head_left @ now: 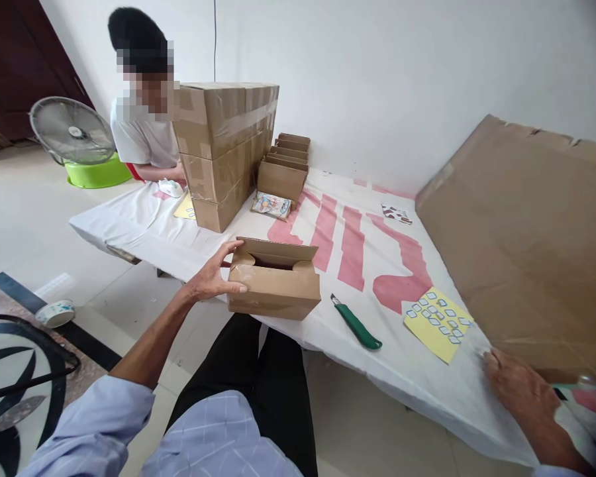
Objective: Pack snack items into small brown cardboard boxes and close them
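My left hand [209, 277] grips the left side of a small cardboard box [275, 291], thumb on the front and fingers at the back. The box stands at the table's near edge, its top flap raised and a dark gap showing inside. At the far right, my right hand [519, 384] is low over the tabletop beside a large cardboard sheet [521, 252]. Its fingers are curled together; what they hold, if anything, is hidden. Between the hands lie a green utility knife [355, 324], blade end pointing away, and a yellow sheet of stickers [438, 324].
Taped cartons [228, 146] are stacked on the table at the back left. Beside them stand several open boxes [283, 175] and a printed packet [271, 205]. A patterned card [396, 213] lies farther back. Another person [146, 139] leans at the left end, near a fan [73, 130].
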Demonstrator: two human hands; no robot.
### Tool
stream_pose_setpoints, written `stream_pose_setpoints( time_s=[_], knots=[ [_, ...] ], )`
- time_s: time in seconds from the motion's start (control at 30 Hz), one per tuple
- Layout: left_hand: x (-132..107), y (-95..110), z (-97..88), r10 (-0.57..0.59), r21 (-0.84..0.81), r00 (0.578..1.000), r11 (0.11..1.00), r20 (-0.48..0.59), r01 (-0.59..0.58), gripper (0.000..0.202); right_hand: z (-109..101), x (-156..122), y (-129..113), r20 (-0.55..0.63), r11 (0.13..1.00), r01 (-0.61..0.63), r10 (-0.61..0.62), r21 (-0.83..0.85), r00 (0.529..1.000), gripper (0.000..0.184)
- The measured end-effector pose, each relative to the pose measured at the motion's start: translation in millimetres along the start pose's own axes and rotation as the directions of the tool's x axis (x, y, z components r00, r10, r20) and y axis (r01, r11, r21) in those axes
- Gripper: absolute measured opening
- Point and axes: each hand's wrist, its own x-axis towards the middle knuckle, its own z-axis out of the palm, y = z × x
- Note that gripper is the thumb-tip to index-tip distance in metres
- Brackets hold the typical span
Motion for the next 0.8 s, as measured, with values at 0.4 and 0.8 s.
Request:
stream_pose_setpoints(
  time_s=[0.4,0.8],
  knots=[
    [-3.6,2.7,2.1,-0.022,-0.025,1.0,0.999,-0.008,0.022,0.106,7.0,-3.2,-7.1,-0.111,0.88,-0.175,0.247,0.442,0.963,0.04],
    [-2.6,4.6,-3.4,-0.092,0.06,0.995,0.994,-0.043,0.095,0.11,7.6,-25.7,-20.0,-0.226,0.897,-0.027,0.14,0.441,0.964,0.02]
  ],
)
